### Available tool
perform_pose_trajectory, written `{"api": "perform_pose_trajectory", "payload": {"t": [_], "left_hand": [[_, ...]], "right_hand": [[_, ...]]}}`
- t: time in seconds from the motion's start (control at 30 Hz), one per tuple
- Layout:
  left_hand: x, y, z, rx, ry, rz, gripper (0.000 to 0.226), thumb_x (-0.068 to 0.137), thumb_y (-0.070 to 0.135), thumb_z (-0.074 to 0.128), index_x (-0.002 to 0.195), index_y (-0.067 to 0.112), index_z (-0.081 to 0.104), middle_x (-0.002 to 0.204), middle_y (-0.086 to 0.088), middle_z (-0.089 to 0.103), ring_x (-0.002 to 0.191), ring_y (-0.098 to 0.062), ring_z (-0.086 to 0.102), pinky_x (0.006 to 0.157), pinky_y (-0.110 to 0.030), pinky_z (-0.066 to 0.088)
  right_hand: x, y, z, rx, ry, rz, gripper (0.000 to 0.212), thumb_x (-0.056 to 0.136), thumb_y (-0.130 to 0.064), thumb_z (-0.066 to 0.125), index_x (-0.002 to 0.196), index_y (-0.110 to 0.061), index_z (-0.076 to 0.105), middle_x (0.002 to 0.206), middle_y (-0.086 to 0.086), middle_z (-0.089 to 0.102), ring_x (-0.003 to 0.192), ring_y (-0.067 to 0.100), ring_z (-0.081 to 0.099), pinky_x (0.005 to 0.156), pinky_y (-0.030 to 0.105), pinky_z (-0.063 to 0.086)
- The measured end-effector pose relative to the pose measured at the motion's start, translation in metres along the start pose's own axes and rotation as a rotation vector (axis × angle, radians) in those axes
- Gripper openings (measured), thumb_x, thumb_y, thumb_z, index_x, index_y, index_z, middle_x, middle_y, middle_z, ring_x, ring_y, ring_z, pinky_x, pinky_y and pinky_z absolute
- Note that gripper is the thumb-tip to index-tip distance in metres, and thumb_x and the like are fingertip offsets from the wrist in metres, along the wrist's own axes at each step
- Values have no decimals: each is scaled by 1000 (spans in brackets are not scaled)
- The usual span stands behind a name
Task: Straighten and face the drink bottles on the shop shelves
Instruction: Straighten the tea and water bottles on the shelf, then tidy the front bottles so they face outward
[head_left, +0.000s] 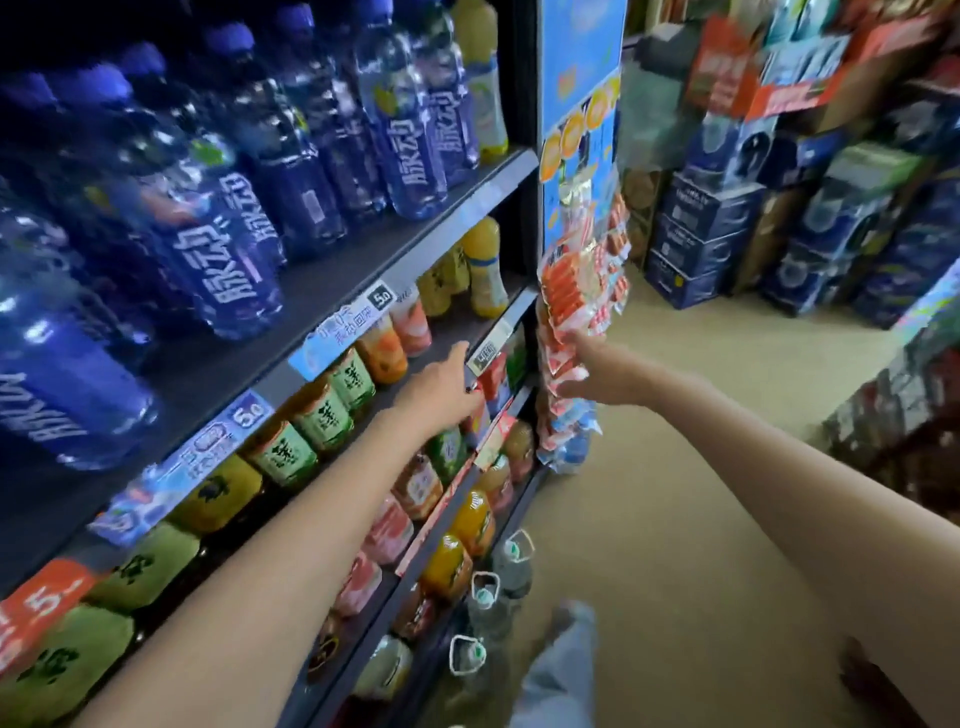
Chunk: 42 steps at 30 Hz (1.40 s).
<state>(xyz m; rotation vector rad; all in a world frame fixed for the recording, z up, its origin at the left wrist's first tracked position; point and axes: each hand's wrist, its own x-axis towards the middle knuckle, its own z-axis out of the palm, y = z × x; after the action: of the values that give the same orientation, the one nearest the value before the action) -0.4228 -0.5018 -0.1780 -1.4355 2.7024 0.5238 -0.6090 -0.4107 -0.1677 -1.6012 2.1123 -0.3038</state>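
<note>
Shop shelves (395, 270) are seen from above, at an angle. Blue drink bottles (415, 140) fill the top shelf; green, orange and yellow tea and juice bottles (332, 410) line the shelves below. The left hand (441, 387) is stretched to the far end of the second shelf, fingers curled at red bottles (493, 382); whether one is gripped cannot be told. The right hand (597, 371) is laid, fingers relaxed, against hanging snack packets (576, 291).

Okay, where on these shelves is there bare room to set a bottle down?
Bare dark board shows on the top shelf in front of the blue bottles, and on the second shelf beside the yellow bottle, ahead of the left hand. The lower shelves are packed.
</note>
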Motion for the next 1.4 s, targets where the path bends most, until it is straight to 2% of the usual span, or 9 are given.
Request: {"api": "perform_pose_trajectory", "payload": {"t": [0.27, 0.43, 0.57, 0.7, 0.9, 1.03, 1.17, 1.33, 1.4], "left_hand": [[129, 9, 0, -160, -40, -212, 81, 89, 15, 51, 150, 14, -4, 114, -19, 63, 102, -34, 60, 82, -38, 47], [167, 4, -7, -281, 69, -296, 74, 88, 12, 52, 149, 8, 9, 110, -15, 66, 105, -29, 60, 92, -36, 44], [174, 17, 0, -385, 95, -410, 73, 88, 8, 53, 149, 11, 12, 113, -8, 64, 107, -21, 58, 90, -21, 37], [177, 32, 1, -378, 98, -535, 75, 86, 14, 57, 148, 11, 15, 115, -3, 63, 103, -22, 60, 91, -29, 45], [187, 59, -1, -417, 153, -620, 75, 87, 17, 60, 148, 14, 16, 124, -2, 54, 99, -18, 60, 86, -30, 47], [186, 72, 1, -623, 219, -657, 82, 83, 15, 69, 147, 13, 17, 127, -2, 47, 100, -16, 54, 78, -18, 42], [169, 81, -4, -825, 208, -664, 63, 78, 5, 73, 132, 11, 42, 125, -1, 53, 111, -13, 51, 92, -23, 43], [105, 89, -26, -887, -64, -729, 64, 81, 23, 72, 137, 15, 42, 135, 6, 47, 127, -12, 43, 100, -18, 33], [79, 92, -30, -904, -9, -801, 80, 72, 41, 77, 138, 14, 42, 144, 1, 42, 130, -17, 40, 103, -23, 32]], "right_hand": [[159, 24, -68, 67, 15, -50, 90, 82, -41, 68, 147, -11, 14, 144, 16, 35, 125, 32, 43, 91, 31, 37], [239, 12, -63, 262, 83, -122, 95, 76, -37, 75, 147, -7, 18, 149, 12, 27, 134, 31, 32, 109, 40, 30], [288, 7, -43, 452, 68, -151, 89, 70, -33, 81, 140, -11, 31, 137, 10, 44, 125, 32, 43, 102, 47, 38], [315, 5, -45, 568, -52, -111, 81, 72, -31, 79, 137, -12, 34, 132, 11, 52, 122, 31, 49, 98, 40, 42], [319, 15, -59, 428, -73, -299, 63, 74, -28, 76, 127, -13, 46, 121, 8, 60, 112, 29, 56, 78, 26, 39], [305, 23, -70, 126, -258, -538, 66, 70, -32, 77, 126, -11, 47, 115, 8, 63, 109, 30, 58, 78, 27, 40], [269, 10, -89, -16, -538, -796, 54, 70, -27, 79, 116, -9, 58, 110, 8, 66, 104, 24, 61, 85, 32, 47], [226, -28, -115, -157, -849, -1114, 53, 68, -19, 80, 115, -23, 55, 98, -11, 63, 89, 7, 59, 75, 15, 46], [206, -51, -115, -164, -861, -1231, 51, 65, -18, 81, 109, -24, 56, 101, -6, 64, 93, 13, 60, 81, 27, 50]]}}
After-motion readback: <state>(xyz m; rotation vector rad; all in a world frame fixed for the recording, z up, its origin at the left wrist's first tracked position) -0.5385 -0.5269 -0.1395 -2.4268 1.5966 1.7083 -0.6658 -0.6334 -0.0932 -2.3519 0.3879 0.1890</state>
